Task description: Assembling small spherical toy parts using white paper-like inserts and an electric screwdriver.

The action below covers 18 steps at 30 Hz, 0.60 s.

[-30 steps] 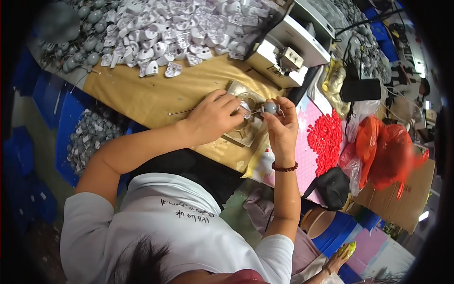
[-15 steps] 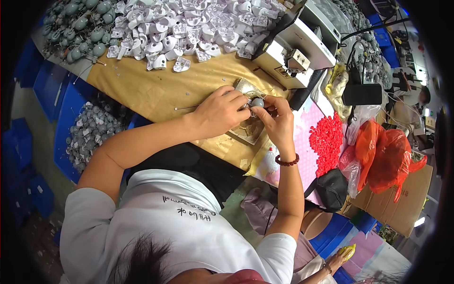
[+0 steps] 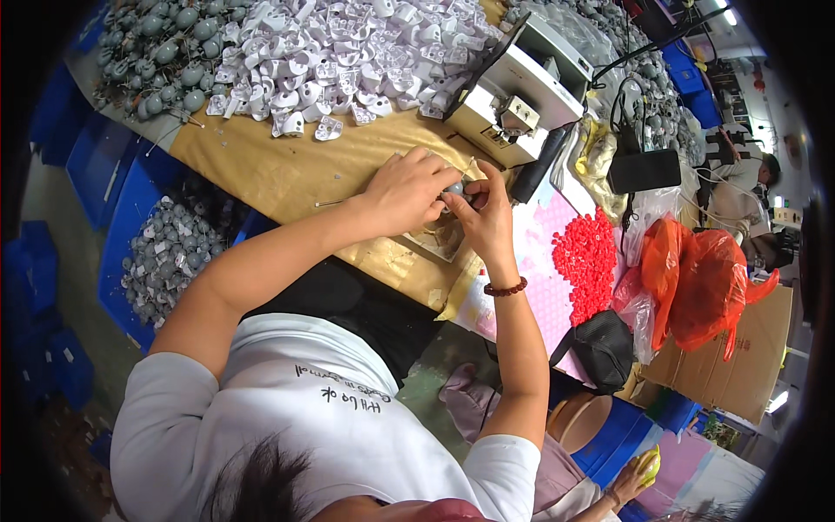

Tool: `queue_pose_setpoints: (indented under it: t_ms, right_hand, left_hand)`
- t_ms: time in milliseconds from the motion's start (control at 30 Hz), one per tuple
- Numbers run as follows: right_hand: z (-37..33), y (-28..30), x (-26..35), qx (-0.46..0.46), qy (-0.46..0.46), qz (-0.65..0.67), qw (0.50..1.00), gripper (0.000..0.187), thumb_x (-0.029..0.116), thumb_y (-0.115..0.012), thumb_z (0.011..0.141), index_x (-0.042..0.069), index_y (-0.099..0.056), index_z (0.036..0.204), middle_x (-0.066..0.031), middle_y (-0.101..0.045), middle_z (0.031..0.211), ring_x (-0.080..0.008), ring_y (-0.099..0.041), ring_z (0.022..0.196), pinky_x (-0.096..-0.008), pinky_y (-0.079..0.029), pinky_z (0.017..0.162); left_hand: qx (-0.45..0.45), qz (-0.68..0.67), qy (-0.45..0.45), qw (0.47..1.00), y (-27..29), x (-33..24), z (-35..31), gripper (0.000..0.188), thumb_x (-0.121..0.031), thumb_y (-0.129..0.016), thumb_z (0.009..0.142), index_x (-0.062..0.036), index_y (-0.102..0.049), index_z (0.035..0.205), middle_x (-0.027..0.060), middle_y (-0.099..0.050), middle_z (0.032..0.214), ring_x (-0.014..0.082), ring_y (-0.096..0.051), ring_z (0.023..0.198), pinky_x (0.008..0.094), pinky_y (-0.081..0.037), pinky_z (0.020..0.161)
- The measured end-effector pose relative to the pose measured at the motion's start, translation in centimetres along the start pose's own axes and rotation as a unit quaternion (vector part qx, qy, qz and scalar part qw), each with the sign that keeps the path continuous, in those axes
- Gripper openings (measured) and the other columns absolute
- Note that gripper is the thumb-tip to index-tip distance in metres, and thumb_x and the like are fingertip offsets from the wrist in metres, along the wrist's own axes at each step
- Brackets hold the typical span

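Observation:
Both hands meet over a small worn board (image 3: 445, 241) on the brown-covered table. Between them is a grey rounded part (image 3: 455, 187), mostly hidden by fingers. My right hand (image 3: 485, 216), with a dark red bead bracelet at the wrist, pinches this part between thumb and fingers. My left hand (image 3: 410, 189) curls over the part's other side, its fingertips closed against it. A thin metal rod (image 3: 329, 203) pokes out beside my left wrist.
White plastic shells (image 3: 348, 52) heap along the far side, beside grey rounded parts (image 3: 165, 52). A boxy white device (image 3: 522, 91) stands beyond my right hand. Small red pieces (image 3: 587, 261) lie at right, near a black phone (image 3: 644, 171). A blue bin (image 3: 122, 252) is at left.
The view has shifted slightly, so the table items appear a little farther left. Both hands stay together on the grey rounded part, with the fingers slightly rearranged.

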State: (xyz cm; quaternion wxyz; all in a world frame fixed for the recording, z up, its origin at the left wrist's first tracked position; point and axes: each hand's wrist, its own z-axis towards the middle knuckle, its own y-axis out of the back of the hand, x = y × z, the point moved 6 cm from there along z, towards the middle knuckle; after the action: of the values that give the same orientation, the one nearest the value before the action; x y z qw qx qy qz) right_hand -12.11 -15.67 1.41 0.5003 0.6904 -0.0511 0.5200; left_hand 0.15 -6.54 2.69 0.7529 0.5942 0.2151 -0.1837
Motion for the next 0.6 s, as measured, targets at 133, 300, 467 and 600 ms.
queue_pose_setpoints:
  t_ms: [133,300,467,600]
  right_hand:
    - [0.5,1.2,-1.1,-0.046,0.037,0.041,0.997,0.061,0.012,-0.081,0.079,0.002,-0.052,0.132,-0.0078,-0.062,0.095,-0.0164,-0.056,0.078,-0.0304,-0.048,0.069]
    - [6.0,8.8,-6.9,-0.334,0.089,-0.062,0.936,0.053,0.018,-0.068,0.092,-0.006,-0.047,0.135,-0.0165,-0.063,0.108,-0.0257,-0.060,0.086,-0.0365,-0.049,0.081]
    - [8.6,8.7,-11.8,-0.241,-0.081,0.066,0.965,0.059,0.015,-0.069,0.091,-0.008,-0.041,0.138,-0.0194,-0.065,0.110,-0.0216,-0.063,0.092,-0.0312,-0.051,0.082]
    - [5.9,10.3,-2.7,-0.344,0.112,0.177,0.915,0.064,-0.004,-0.068,0.086,0.000,-0.033,0.140,-0.0101,-0.061,0.104,-0.0139,-0.060,0.091,-0.0267,-0.050,0.080]
  left_hand:
    - [-0.002,0.032,-0.018,0.999,0.0,-0.6,0.3,0.034,-0.017,-0.072,0.077,-0.0117,-0.061,0.109,0.0055,-0.058,0.104,0.0282,-0.054,0.103,0.0420,-0.047,0.086]
    - [-0.028,0.016,-0.045,0.998,0.1,-0.6,0.1,0.033,-0.015,-0.072,0.075,-0.0109,-0.062,0.106,0.0051,-0.056,0.098,0.0265,-0.053,0.099,0.0410,-0.045,0.083]
    - [-0.030,0.002,-0.053,0.998,-0.2,-0.8,0.6,0.034,-0.014,-0.072,0.075,-0.0105,-0.063,0.108,0.0049,-0.056,0.098,0.0261,-0.052,0.099,0.0403,-0.043,0.085]
    - [-0.038,0.005,-0.041,0.998,0.1,0.0,0.4,0.035,-0.015,-0.072,0.075,-0.0107,-0.063,0.108,0.0051,-0.057,0.098,0.0265,-0.052,0.100,0.0409,-0.043,0.085]
